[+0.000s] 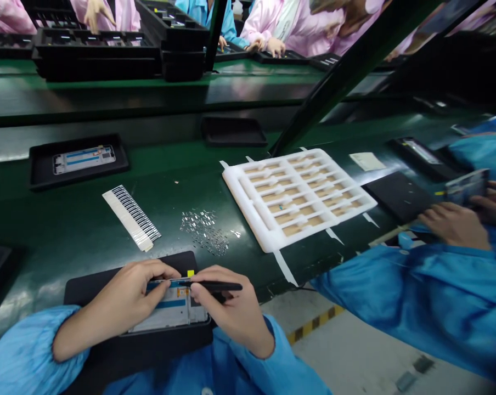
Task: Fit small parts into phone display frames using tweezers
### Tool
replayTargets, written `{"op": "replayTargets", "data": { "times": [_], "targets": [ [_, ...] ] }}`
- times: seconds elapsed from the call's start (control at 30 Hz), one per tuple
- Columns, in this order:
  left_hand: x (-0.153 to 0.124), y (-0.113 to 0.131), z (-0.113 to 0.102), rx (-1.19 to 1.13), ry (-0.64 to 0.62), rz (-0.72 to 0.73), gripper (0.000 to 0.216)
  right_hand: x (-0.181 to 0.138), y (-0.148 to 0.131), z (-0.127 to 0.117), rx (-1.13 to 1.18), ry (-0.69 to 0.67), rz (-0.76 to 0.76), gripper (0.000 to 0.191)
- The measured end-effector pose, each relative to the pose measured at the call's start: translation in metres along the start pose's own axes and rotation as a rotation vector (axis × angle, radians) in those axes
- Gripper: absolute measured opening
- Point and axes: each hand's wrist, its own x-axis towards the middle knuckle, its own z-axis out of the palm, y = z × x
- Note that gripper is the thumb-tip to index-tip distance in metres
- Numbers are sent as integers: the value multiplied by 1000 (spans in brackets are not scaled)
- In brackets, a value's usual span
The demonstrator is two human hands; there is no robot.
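Blue sleeves (29, 343) are seen nearest, and below them a black tray (89, 291) is held. A white phone frame (169, 310), long axis crosswise, is pinched at its far edge by the left hand (124, 296), while a black pen-like tool (219, 286) is grasped just above that edge by the right hand (231, 310).

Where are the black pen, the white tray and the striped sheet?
Black pen (217, 286): head view, on its shaft.
White tray (248, 206): head view, on its rim.
Striped sheet (131, 216): head view, on its middle.
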Motion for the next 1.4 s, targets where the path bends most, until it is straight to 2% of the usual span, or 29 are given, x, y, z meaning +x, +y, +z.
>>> {"op": "replayTargets", "data": {
  "times": [0.3,0.67,1.03,1.3,1.4],
  "targets": [
    [3,2,3,3,31,-23,29,0,-1,1,-13,27,-10,11],
    [2,4,12,29,131,-70,22,-1,-1,5,-19,83,-59,10],
    [3,6,13,42,147,-79,23,-6,1,8,-20,109,-142,13],
    [1,4,10,105,148,33,26,-8,7,7,-70,28,-253,25],
    [-2,0,6,215,131,209,30,-9,8,8,-82,24,-276,27]
  ]
}}
